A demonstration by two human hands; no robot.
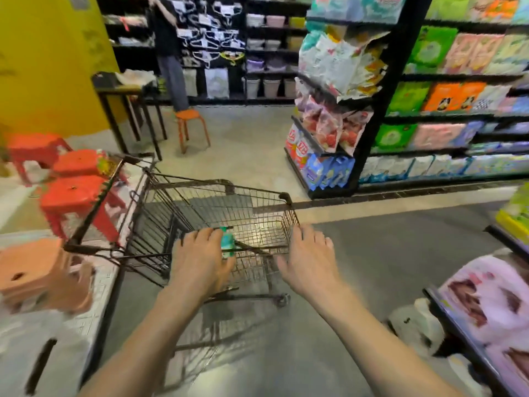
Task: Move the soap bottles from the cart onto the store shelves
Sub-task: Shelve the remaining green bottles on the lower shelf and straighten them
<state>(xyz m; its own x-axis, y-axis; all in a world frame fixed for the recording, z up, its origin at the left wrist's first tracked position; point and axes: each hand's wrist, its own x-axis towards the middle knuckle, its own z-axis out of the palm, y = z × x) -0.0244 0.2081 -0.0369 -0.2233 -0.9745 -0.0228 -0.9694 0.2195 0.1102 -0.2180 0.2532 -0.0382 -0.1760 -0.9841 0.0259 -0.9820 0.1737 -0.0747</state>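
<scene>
A small wire shopping cart (257, 196) stands in the aisle right in front of me. Inside its basket, near the close rim, one teal soap bottle (228, 242) with a green cap is visible. My left hand (197, 262) lies over the cart's near rail, fingers stretched forward, its thumb just beside the bottle. My right hand (307, 259) hovers at the cart's near right corner with fingers spread and holds nothing. Black store shelves (380, 110) packed with colourful packets stand ahead on the right.
Stacked red plastic stools (74, 196) and an orange-pink one (43, 279) sit on a low display at left, touching the cart's side. An orange stool (190, 124), a black table (123, 90) and a standing person (169, 53) are farther ahead. Another shelf (492, 305) is close on my right.
</scene>
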